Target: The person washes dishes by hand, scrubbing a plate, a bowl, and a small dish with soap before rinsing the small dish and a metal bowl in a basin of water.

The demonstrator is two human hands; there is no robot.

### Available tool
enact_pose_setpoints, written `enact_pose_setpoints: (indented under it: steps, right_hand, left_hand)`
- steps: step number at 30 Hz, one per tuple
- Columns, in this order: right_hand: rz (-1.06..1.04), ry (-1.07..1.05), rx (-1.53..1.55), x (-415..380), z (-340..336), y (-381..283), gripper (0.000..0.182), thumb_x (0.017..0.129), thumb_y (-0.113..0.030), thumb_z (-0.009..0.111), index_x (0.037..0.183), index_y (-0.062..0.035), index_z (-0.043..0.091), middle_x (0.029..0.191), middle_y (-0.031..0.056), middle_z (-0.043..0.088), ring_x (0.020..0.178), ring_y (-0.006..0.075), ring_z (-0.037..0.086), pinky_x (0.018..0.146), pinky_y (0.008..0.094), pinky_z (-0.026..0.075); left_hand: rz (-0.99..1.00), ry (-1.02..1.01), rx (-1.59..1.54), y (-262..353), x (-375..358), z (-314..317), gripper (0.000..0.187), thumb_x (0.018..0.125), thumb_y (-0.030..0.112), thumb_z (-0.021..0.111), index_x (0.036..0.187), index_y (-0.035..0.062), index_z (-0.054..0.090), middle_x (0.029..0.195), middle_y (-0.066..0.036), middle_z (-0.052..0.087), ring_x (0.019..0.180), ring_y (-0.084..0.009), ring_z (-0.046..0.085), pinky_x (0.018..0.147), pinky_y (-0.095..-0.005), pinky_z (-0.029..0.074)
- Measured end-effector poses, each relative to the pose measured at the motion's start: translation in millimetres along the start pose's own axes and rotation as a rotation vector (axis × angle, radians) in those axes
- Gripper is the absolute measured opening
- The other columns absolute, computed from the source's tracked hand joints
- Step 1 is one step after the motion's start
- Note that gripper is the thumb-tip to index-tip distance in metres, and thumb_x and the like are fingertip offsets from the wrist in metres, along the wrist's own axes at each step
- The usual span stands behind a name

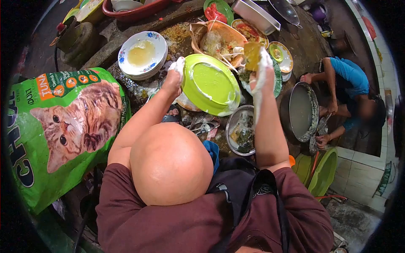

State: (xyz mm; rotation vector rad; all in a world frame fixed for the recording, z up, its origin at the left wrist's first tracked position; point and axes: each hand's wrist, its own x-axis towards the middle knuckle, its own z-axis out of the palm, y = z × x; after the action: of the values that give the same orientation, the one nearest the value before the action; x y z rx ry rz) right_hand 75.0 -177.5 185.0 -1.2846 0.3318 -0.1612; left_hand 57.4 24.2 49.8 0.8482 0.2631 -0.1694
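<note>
A lime-green oval plate (211,85), streaked with foam, is tilted up in front of me. My left hand (174,79), covered in suds, grips its left edge. To the right of the plate, apart from it, my right hand (262,75) is closed on a yellow-brown sponge (252,56), with foam running down the wrist. Behind the plate sits an orange basket (195,39) of food scraps. A stack of white plates with blue flowers (157,55) stands to the left, the top one holding yellowish liquid. Below the sponge hand is a metal bowl (231,139) with foam and a dark scourer.
A big green cat-food bag (38,168) stands at the left. On the right, another person (348,76) in blue crouches by a large water-filled pan (300,111). Green basins (322,173) lie below. Dishes, a metal tray (255,17) and a red tub (135,14) are farther back.
</note>
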Motion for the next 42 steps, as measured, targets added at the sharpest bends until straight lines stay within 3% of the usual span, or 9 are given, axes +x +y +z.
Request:
enact_pose_setpoints:
  steps: [6, 10, 15, 19, 21, 24, 27, 35, 42]
  right_hand:
    - [0.152, -0.255, 0.367, 2, 2, 2, 0.030, 0.085, -0.022, 0.050, 0.110, -0.0061, 0.050, 0.101, 0.0063, 0.056, 0.096, 0.0150, 0.053, 0.079, 0.0298, 0.043]
    - [-0.263, -0.373, -0.744, -7, -11, 68, 0.039, 0.080, -0.019, 0.055, 0.115, -0.0035, 0.048, 0.111, 0.0106, 0.052, 0.100, 0.0192, 0.051, 0.085, 0.0322, 0.040]
    - [-0.764, -0.294, -1.062, -35, 23, 113, 0.053, 0.071, -0.022, 0.060, 0.118, -0.0032, 0.044, 0.109, 0.0222, 0.049, 0.103, 0.0368, 0.045, 0.090, 0.0410, 0.035]
    - [-0.420, -0.642, -1.371, -69, 34, 88, 0.053, 0.068, -0.023, 0.061, 0.116, -0.0082, 0.047, 0.109, 0.0197, 0.049, 0.104, 0.0345, 0.044, 0.091, 0.0414, 0.032]
    - [-1.264, -0.631, -1.194, -77, 16, 95, 0.050, 0.069, -0.022, 0.060, 0.116, -0.0100, 0.048, 0.106, 0.0167, 0.052, 0.097, 0.0336, 0.048, 0.087, 0.0415, 0.036]
    - [-1.211, -0.737, -1.160, -67, -22, 91, 0.042, 0.073, -0.017, 0.057, 0.114, -0.0118, 0.051, 0.106, 0.0181, 0.054, 0.099, 0.0322, 0.051, 0.087, 0.0378, 0.039]
    - [-0.410, -0.337, -0.829, -38, -49, 116, 0.036, 0.080, -0.007, 0.047, 0.116, -0.0016, 0.047, 0.114, 0.0186, 0.049, 0.105, 0.0298, 0.047, 0.088, 0.0358, 0.038]
    - [-0.873, -0.427, -1.049, -73, 25, 106, 0.062, 0.068, -0.021, 0.059, 0.125, -0.0135, 0.037, 0.117, 0.0208, 0.044, 0.113, 0.0387, 0.036, 0.096, 0.0451, 0.027]
    - [-0.447, -0.137, -1.125, 5, -48, 91, 0.044, 0.071, -0.021, 0.063, 0.110, -0.0052, 0.050, 0.089, 0.0161, 0.059, 0.081, 0.0269, 0.059, 0.067, 0.0359, 0.048]
  left_hand:
    - [-0.037, 0.062, -0.051, -11, -2, 5, 0.030, 0.092, 0.028, 0.037, 0.092, 0.0045, 0.056, 0.081, -0.004, 0.059, 0.068, -0.0134, 0.056, 0.062, -0.0285, 0.047]
    - [-0.022, -0.009, -0.082, -7, -3, 16, 0.031, 0.092, 0.030, 0.037, 0.093, 0.0052, 0.056, 0.082, -0.004, 0.059, 0.070, -0.0122, 0.056, 0.064, -0.0282, 0.046]
    - [-0.099, -0.066, -0.098, -22, -1, 19, 0.030, 0.091, 0.030, 0.037, 0.095, 0.0067, 0.056, 0.084, -0.004, 0.059, 0.074, -0.0128, 0.056, 0.069, -0.0275, 0.046]
    - [-0.096, -0.085, -0.188, 1, -10, 23, 0.031, 0.091, 0.028, 0.036, 0.094, 0.0044, 0.056, 0.086, -0.009, 0.061, 0.075, -0.0167, 0.059, 0.071, -0.0312, 0.048]
    - [-0.036, -0.111, -0.139, 12, -4, 12, 0.036, 0.091, 0.029, 0.033, 0.093, -0.0001, 0.054, 0.084, -0.012, 0.061, 0.073, -0.0189, 0.060, 0.066, -0.0324, 0.050]
    - [0.052, -0.056, -0.121, 24, -2, 4, 0.032, 0.090, 0.027, 0.035, 0.099, 0.0011, 0.052, 0.091, -0.012, 0.059, 0.081, -0.0209, 0.059, 0.072, -0.0332, 0.049]
    - [0.056, -0.090, -0.211, 34, -8, 7, 0.031, 0.091, 0.027, 0.035, 0.099, 0.0021, 0.051, 0.091, -0.011, 0.059, 0.080, -0.0211, 0.059, 0.073, -0.0344, 0.049]
    - [-0.122, 0.004, -0.100, 13, -22, 38, 0.033, 0.090, 0.028, 0.035, 0.100, 0.0019, 0.054, 0.091, -0.010, 0.060, 0.079, -0.0193, 0.058, 0.070, -0.0305, 0.048]
    - [0.002, -0.226, 0.266, 33, -28, 33, 0.034, 0.084, 0.023, 0.052, 0.107, -0.0018, 0.054, 0.098, -0.006, 0.059, 0.084, -0.0118, 0.055, 0.075, -0.0233, 0.042]
